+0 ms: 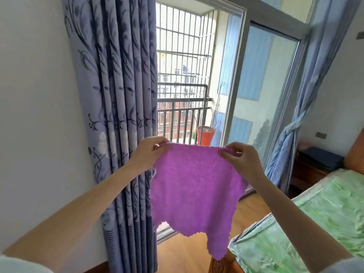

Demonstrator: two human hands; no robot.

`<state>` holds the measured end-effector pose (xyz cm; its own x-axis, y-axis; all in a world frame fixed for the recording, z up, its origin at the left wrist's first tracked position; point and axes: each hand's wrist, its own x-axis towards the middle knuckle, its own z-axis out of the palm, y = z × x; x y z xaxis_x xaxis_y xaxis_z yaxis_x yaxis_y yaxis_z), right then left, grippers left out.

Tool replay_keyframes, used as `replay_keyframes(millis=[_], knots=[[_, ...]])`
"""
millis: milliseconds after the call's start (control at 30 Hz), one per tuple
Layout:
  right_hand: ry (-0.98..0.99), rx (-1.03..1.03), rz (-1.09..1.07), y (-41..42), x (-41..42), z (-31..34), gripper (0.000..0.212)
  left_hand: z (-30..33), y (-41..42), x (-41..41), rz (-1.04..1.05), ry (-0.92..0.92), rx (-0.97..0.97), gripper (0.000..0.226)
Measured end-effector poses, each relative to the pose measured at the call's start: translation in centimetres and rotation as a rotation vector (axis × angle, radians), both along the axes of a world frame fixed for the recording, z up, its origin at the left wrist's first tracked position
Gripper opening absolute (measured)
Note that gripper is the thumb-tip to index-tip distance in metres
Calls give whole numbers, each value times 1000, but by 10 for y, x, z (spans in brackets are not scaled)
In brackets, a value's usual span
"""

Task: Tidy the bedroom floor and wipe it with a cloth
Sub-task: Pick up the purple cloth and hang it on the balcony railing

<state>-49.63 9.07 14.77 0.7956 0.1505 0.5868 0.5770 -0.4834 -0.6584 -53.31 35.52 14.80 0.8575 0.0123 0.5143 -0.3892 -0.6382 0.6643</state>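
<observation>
A purple cloth (193,186) with a scalloped edge hangs spread out in the air in front of me, over the wooden floor (183,251). My left hand (147,154) pinches its upper left corner. My right hand (242,160) pinches its upper right corner. The cloth's lower edge droops unevenly, with one corner hanging lowest near the bed's corner.
A blue flowered curtain (118,95) hangs at the left against a white wall. The balcony door (254,79) stands open onto a railing and an orange pot (205,135). A bed with a green cover (305,223) fills the right, with a dark nightstand (311,170) behind it.
</observation>
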Motion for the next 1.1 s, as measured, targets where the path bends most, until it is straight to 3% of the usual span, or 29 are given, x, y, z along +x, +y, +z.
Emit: replay_keyframes(millis=[767,1100], knots=[[10,35,-13,-7,286,-11,18,-2,-8,293,39,-56,45,12],[-8,81,-51,31,414,-2,12,13,38,425,-9,-200,278,15]])
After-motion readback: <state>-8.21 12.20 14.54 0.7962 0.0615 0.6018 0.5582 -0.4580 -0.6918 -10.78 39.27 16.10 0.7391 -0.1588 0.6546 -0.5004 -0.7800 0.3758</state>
